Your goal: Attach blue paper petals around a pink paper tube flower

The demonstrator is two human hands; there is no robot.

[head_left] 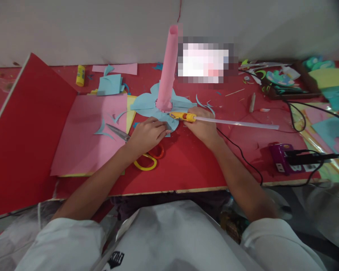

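Observation:
A pink paper tube (168,67) stands upright on a light blue paper flower (145,102) that lies on the table. My right hand (202,124) is closed around a yellow hot glue gun (183,116), its nozzle close to the foot of the tube; a long clear glue stick (237,123) sticks out of its back. My left hand (148,136) rests with fingers stretched over the flower's lower left petals. Partly under my left wrist lie scissors (145,162) with yellow and red handles.
Pink paper sheets (84,131) with blue offcuts lie left, beside a raised red board (31,131). A yellow glue tube (80,75) stands behind. A purple power block (281,158) with black cables sits right, below a brown tray (305,81) of craft bits.

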